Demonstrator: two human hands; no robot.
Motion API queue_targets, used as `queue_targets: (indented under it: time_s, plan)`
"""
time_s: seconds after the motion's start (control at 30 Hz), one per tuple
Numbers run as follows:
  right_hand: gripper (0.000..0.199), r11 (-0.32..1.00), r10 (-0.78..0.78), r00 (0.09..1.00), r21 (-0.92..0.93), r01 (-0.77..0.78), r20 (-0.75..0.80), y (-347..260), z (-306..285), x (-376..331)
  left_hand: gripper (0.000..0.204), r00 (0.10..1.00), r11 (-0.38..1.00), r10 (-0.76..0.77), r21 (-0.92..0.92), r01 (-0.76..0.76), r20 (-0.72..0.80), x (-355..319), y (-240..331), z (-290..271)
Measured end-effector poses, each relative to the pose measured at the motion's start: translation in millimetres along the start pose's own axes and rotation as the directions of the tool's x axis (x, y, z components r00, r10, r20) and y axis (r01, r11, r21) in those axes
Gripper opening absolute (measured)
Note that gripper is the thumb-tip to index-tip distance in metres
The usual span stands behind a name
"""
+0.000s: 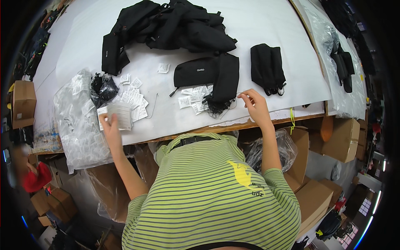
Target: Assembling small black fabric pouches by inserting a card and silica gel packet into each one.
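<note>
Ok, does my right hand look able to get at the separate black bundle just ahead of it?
Probably yes: your right hand is just short of the black bundle, with only white tabletop showing between them.

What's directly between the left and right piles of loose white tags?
One thin dark cord, lying on the white tabletop; shows in the head view.

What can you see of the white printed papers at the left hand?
The white papers look thin and roughly rectangular, with dark print, blurred on the right. They are near the front edge of the table, overlapping loose tags and a clear plastic bag in this view. The left hand has thumb and fingers over their left part; grip unclear.
</note>
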State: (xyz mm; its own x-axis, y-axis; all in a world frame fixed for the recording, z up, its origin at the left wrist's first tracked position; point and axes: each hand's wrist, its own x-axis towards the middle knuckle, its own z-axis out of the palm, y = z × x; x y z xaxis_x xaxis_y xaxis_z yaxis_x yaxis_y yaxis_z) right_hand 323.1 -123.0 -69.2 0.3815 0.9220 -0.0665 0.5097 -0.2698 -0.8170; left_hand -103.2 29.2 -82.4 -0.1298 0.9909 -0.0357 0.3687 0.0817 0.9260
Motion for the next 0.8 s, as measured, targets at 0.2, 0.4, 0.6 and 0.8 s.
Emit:
queue_targets:
  time_s: [0.2,0.4,0.6,0.8]
  plan:
    - [0.025,0.811,0.057,0.976,0.56,-0.169,0.212,-39.7,10.5,-16.9,0.061,0.925,0.992,0.1,-0.114,-0.062,0.368,-57.1,57.8,69.9]
    - [0.025,0.754,-0.01,0.982,0.646,-0.116,0.187,-80.5,44.0,-23.1,0.036,0.822,0.967,0.11,-0.253,0.043,0.558,-85.3,96.1,105.1]
    - [0.023,0.847,-0.128,0.966,0.532,-0.012,0.224,-89.0,59.9,-28.0,0.017,0.851,0.962,0.268,-0.176,-0.209,0.452,-88.4,102.4,110.4]
    - [0.018,0.919,-0.173,0.971,0.382,0.099,0.163,-103.8,68.7,-28.6,0.013,0.823,0.935,0.355,-0.182,-0.305,0.444,-93.4,106.6,109.7]
